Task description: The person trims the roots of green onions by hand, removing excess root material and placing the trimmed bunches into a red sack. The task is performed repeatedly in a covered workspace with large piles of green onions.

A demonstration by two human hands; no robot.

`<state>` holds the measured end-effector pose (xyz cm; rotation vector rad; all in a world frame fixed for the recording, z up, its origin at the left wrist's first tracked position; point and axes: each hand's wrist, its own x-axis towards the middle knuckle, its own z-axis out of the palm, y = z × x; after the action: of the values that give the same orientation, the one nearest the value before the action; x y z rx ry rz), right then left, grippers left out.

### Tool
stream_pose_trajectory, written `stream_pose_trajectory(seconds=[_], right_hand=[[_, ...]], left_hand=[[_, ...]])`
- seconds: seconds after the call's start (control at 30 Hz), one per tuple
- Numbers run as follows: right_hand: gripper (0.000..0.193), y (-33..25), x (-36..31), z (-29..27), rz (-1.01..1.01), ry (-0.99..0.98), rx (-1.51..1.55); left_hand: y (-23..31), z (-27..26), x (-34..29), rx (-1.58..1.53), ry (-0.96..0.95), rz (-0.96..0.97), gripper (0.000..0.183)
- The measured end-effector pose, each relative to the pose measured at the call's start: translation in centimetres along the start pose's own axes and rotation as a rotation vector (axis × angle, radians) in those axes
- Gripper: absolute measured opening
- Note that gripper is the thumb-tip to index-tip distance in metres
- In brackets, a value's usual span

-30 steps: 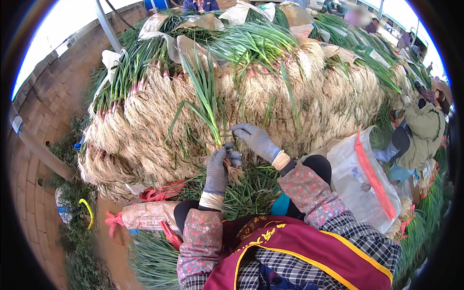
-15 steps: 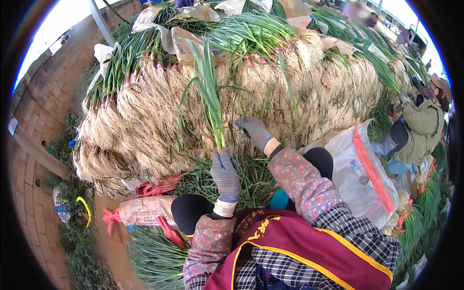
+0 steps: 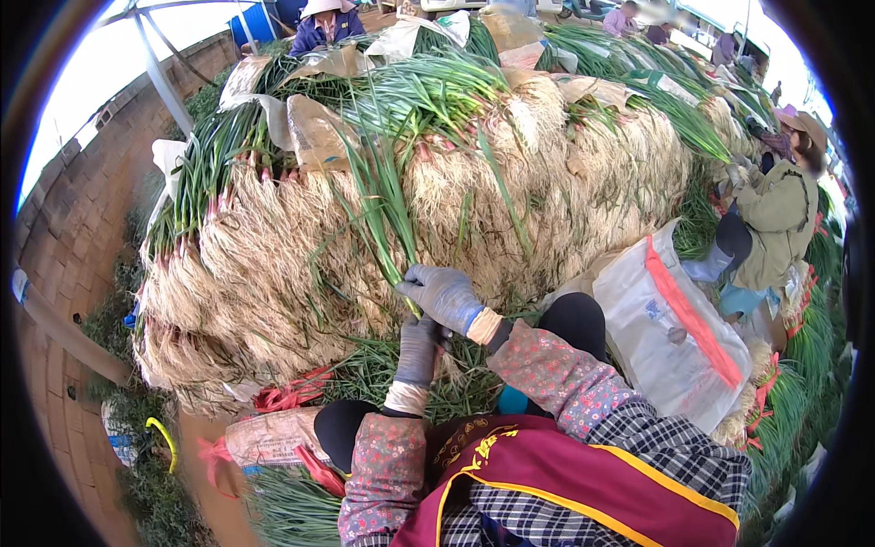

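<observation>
A few long-leaved green garlic plants (image 3: 385, 205) stand tilted in front of me, leaves up and to the left. My left hand (image 3: 416, 351), in a grey glove, is closed round their lower end, and some pale roots show beside it. Just above, my right hand (image 3: 445, 296), also gloved, has its fingers closed on the stems; the two hands touch or nearly do. Behind them rises a big heap of green garlic (image 3: 556, 169), its pale roots facing me and reddish bases along the top. Loose green leaves (image 3: 365, 369) lie below my hands.
At right lie a white sack (image 3: 670, 319) with a red stripe and tied green garlic bundles (image 3: 784, 410). A pinkish sack (image 3: 273, 439) and more greens (image 3: 292, 501) are by my left knee. A co-worker (image 3: 775, 219) sits at right; another person (image 3: 324, 25) is behind the heap.
My right hand has come left and down onto the stems, closing on them above my left hand. The plants now lean more to the left. The view has shifted, showing more beyond the heap.
</observation>
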<state>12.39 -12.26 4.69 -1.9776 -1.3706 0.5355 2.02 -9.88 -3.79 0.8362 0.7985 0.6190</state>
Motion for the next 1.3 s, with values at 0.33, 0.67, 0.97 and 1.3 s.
stream_pose_trajectory(seconds=[0.33,0.67,0.97,1.3], right_hand=[[0.025,7.6,2.8,-2.0,0.286,0.158,1.61],[0.041,-0.7,10.2,-12.8,-0.151,0.407,-0.531],[0.023,0.8,4.8,-9.2,-0.255,0.374,-0.087],[0.04,4.8,6.9,-6.2,-0.056,0.21,0.612]], left_hand=[[3.6,7.2,-5.1,-0.163,-0.095,-0.034,0.02],[21.6,5.5,-6.8,-0.553,-0.429,0.418,0.026],[16.9,5.6,4.0,0.101,-0.167,0.161,0.024],[11.8,7.0,5.6,0.295,-0.2,0.17,0.016]])
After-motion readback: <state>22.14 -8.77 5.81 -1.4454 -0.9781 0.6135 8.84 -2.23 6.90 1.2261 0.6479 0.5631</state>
